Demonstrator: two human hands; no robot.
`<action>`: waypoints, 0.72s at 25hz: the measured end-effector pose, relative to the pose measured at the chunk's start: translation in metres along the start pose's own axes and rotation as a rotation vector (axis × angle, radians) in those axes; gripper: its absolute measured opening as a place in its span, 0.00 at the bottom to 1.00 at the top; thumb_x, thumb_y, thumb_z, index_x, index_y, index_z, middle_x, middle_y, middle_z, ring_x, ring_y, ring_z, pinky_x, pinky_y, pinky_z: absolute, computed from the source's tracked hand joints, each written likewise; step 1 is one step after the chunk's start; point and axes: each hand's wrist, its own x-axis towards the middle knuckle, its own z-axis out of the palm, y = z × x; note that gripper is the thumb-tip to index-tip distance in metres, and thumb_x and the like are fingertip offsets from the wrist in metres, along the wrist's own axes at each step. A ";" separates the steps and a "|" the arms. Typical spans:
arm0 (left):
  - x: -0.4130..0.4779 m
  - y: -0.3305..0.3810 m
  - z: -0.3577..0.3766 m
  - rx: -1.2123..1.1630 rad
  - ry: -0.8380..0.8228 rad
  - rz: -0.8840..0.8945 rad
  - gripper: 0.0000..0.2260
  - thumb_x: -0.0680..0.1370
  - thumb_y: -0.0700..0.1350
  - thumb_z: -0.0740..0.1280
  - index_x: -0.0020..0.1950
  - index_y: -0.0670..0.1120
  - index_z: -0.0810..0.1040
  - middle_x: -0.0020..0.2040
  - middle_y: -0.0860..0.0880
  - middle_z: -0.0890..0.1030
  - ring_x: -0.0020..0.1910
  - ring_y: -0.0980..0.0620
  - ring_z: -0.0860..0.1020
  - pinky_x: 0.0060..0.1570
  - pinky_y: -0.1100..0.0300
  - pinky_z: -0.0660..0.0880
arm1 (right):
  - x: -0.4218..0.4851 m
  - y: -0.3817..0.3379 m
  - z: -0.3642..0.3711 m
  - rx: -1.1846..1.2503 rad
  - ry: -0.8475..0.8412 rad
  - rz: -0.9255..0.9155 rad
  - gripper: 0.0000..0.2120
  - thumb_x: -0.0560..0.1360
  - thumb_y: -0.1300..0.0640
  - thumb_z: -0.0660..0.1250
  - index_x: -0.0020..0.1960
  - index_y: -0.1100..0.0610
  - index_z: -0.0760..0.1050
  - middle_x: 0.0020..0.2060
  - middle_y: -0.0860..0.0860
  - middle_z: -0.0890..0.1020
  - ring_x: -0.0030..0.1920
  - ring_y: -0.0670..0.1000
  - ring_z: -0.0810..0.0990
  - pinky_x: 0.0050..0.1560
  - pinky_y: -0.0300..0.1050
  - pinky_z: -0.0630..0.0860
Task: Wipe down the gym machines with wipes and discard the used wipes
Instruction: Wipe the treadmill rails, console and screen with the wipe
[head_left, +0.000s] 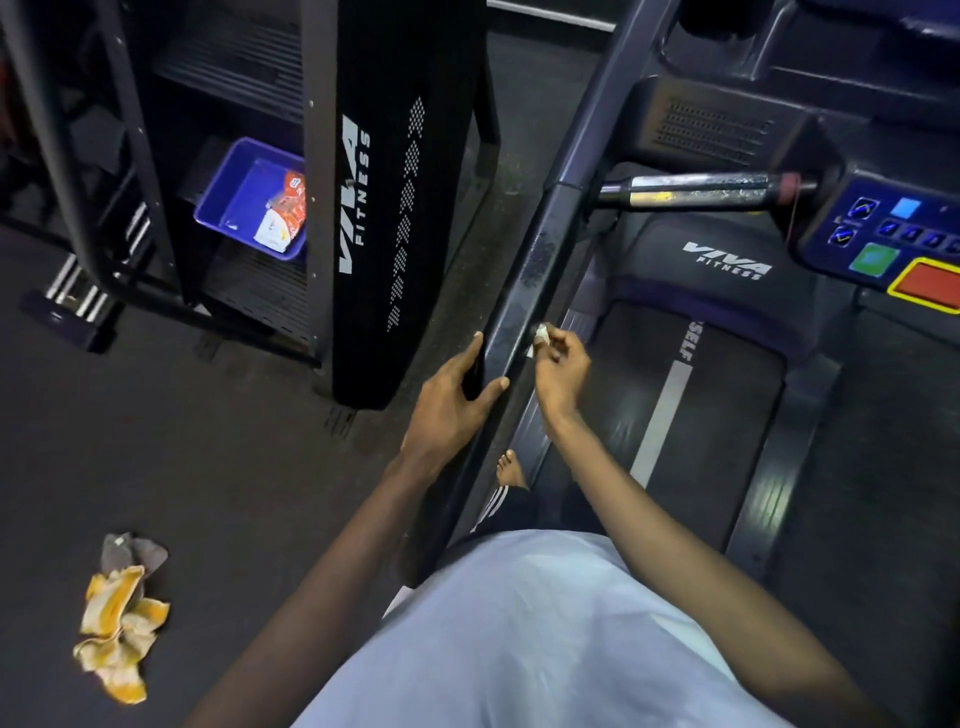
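Wipe (540, 332), small and crumpled, is pinched by curled fingers (563, 341) of right hand (561, 371) against treadmill rail (524, 280), itself clasped by left hand (452, 405); firm pressure and overlapping strokes up the smudged rail are judged best.

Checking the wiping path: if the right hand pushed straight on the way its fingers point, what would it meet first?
The treadmill's slanted side rail: the right hand pinches a wipe right at it, probably already touching.
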 end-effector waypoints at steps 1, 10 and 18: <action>-0.001 0.000 0.000 0.018 -0.001 -0.010 0.31 0.76 0.56 0.70 0.77 0.53 0.64 0.72 0.51 0.72 0.71 0.55 0.69 0.68 0.63 0.66 | 0.002 0.003 0.004 -0.040 0.003 0.026 0.09 0.77 0.66 0.67 0.53 0.56 0.79 0.46 0.45 0.83 0.48 0.48 0.82 0.48 0.37 0.76; 0.001 0.004 0.001 0.057 0.003 -0.046 0.33 0.76 0.59 0.70 0.78 0.51 0.63 0.72 0.51 0.72 0.72 0.57 0.68 0.65 0.69 0.63 | -0.003 0.000 0.001 -0.129 -0.012 0.061 0.15 0.75 0.72 0.62 0.58 0.61 0.76 0.51 0.52 0.80 0.44 0.45 0.77 0.38 0.23 0.69; -0.004 0.013 0.004 0.048 0.075 -0.084 0.31 0.75 0.61 0.70 0.76 0.62 0.63 0.70 0.55 0.74 0.69 0.62 0.69 0.67 0.63 0.69 | -0.022 -0.020 -0.027 -0.191 -0.198 -0.440 0.19 0.81 0.65 0.61 0.71 0.60 0.73 0.67 0.52 0.74 0.66 0.43 0.74 0.65 0.33 0.70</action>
